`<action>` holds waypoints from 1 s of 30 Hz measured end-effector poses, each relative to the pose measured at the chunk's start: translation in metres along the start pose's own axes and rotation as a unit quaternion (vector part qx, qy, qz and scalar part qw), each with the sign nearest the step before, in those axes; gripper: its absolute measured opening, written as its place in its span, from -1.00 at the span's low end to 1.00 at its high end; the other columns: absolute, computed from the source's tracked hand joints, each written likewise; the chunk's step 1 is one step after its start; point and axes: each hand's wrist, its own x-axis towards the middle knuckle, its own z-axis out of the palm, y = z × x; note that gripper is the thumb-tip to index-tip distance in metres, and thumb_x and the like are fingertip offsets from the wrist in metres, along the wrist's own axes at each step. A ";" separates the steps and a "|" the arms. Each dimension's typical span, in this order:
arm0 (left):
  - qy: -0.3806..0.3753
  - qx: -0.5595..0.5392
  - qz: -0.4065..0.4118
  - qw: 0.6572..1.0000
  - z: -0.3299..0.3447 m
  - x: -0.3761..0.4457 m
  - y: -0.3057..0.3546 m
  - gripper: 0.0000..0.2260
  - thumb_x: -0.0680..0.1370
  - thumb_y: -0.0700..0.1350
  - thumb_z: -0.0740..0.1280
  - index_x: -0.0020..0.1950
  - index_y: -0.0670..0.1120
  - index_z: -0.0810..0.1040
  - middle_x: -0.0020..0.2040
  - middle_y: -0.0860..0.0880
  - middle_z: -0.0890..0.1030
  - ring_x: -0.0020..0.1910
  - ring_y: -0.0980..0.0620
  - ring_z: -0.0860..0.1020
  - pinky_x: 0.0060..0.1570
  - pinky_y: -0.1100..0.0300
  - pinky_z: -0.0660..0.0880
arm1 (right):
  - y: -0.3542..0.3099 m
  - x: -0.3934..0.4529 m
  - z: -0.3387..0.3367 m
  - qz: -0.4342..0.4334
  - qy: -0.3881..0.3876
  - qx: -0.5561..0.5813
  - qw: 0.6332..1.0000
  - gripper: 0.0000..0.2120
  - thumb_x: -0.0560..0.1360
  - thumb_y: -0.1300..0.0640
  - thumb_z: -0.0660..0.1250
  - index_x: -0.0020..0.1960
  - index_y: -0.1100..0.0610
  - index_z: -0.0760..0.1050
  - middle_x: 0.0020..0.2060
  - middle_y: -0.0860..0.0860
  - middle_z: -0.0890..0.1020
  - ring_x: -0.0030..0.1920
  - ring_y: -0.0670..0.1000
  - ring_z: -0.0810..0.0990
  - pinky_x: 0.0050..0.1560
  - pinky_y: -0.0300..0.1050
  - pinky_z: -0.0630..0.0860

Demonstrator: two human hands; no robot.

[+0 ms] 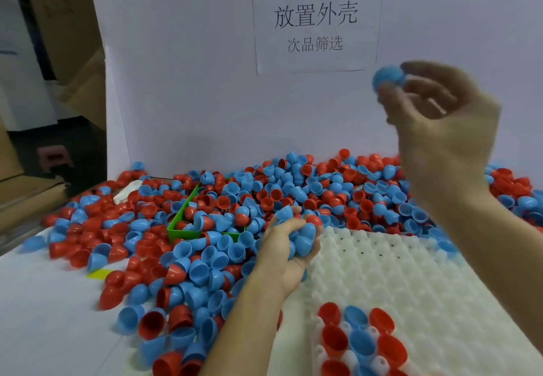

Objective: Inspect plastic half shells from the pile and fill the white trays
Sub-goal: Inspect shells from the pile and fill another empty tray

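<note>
Red/blue shells [205, 214] piled; tray [411, 272] part-filled.

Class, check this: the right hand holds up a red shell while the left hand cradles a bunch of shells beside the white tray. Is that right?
Not quite. The head view shows the right hand holding up a blue shell, not red. The left hand does cradle shells beside the white tray.
</note>
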 end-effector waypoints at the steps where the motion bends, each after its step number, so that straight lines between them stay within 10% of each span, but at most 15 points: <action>1: 0.002 0.000 -0.003 1.000 0.000 0.000 0.000 -0.82 0.57 -0.34 0.30 0.08 -0.11 0.58 -0.14 -0.17 0.71 -0.22 -0.09 0.69 -0.41 0.19 0.58 | -0.009 0.008 0.002 -0.043 0.051 0.008 0.998 -0.80 0.51 0.05 0.47 0.07 0.03 0.52 -0.12 -0.16 0.62 -0.15 -0.25 0.62 -0.09 -0.36 0.54; 5: 0.001 -0.002 -0.010 1.000 0.001 -0.002 0.001 -0.83 0.57 -0.34 0.30 0.07 -0.11 0.58 -0.12 -0.19 0.70 -0.19 -0.11 0.68 -0.40 0.17 0.59 | -0.017 0.023 0.040 -0.027 0.103 -0.052 0.993 -0.83 0.57 -0.02 0.36 -0.02 0.07 0.47 -0.18 -0.22 0.51 -0.21 -0.35 0.53 -0.02 -0.45 0.48; 7: 0.007 0.003 -0.008 1.000 0.000 -0.003 0.002 -0.83 0.58 -0.34 0.30 0.06 -0.11 0.58 -0.08 -0.20 0.69 -0.17 -0.11 0.68 -0.38 0.16 0.59 | -0.014 0.018 0.059 -0.041 -0.118 -0.142 0.982 -0.50 0.47 0.02 0.51 0.32 0.18 0.47 0.10 -0.07 0.62 -0.01 -0.21 0.61 0.10 -0.23 0.54; 9: 0.010 0.006 -0.007 1.000 -0.001 -0.005 0.002 -0.83 0.57 -0.34 0.30 0.08 -0.12 0.58 -0.11 -0.19 0.70 -0.19 -0.10 0.68 -0.37 0.15 0.60 | -0.001 0.009 0.065 0.033 -0.467 -0.357 0.808 -0.18 0.49 -0.07 0.47 0.60 0.10 0.14 0.45 0.04 0.42 0.35 0.03 0.48 0.37 -0.06 0.40; 11: 0.009 0.006 -0.009 1.000 -0.001 -0.005 0.003 -0.83 0.57 -0.32 0.33 0.12 -0.15 0.58 -0.16 -0.18 0.71 -0.22 -0.08 0.69 -0.36 0.16 0.60 | 0.016 0.001 0.055 0.038 -0.614 -0.482 0.624 -0.31 0.54 -0.18 0.34 0.57 0.06 0.25 0.42 0.00 0.45 0.37 0.06 0.46 0.32 -0.07 0.41; 12: 0.010 0.007 -0.009 1.000 -0.001 -0.004 0.003 -0.83 0.57 -0.31 0.33 0.12 -0.14 0.58 -0.18 -0.16 0.72 -0.22 -0.08 0.69 -0.36 0.17 0.60 | 0.023 -0.004 0.048 0.034 -0.635 -0.490 0.596 -0.43 0.57 -0.18 0.30 0.49 0.07 0.38 0.27 -0.04 0.57 0.23 0.02 0.55 0.17 -0.18 0.46; 30: -0.057 0.039 0.001 0.998 0.002 -0.003 0.001 -0.87 0.59 -0.25 0.30 0.02 -0.07 0.62 -0.06 -0.18 0.67 -0.16 -0.08 0.60 -0.47 0.19 0.50 | 0.098 -0.040 -0.004 0.283 -0.465 -0.214 0.811 -0.70 0.54 0.08 0.43 0.25 0.12 0.58 -0.12 -0.02 0.73 -0.18 -0.12 0.72 -0.23 -0.30 0.60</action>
